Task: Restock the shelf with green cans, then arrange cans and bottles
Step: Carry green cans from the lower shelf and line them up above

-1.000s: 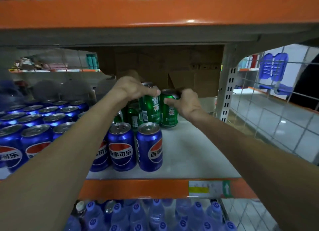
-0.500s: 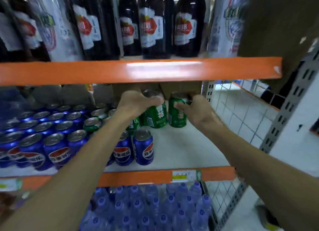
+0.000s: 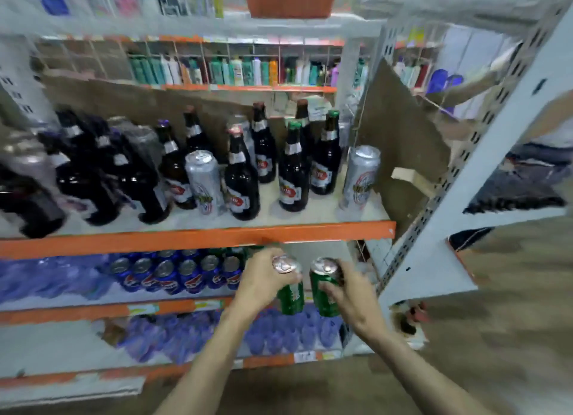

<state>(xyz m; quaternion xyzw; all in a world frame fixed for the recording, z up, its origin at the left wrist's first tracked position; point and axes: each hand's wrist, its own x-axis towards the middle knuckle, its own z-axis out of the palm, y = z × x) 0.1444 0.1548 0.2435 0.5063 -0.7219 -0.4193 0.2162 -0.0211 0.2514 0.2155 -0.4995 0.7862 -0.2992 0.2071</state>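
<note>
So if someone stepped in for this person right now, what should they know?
Left hand grips one green can; right hand grips a second green can, both held in front of the row of blue Pepsi cans.
Neither is shelved yet.
Above them, dark bottles stand mixed with silver cans.
Left: shelve both green cans, then arrange cans and bottles.

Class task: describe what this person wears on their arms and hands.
Nothing visible: the left hand and right hand are gloveless, both forearms bare to the frame's edge with no sleeves. No watch, bracelet or ring shows, though blur hides fine detail.
</note>
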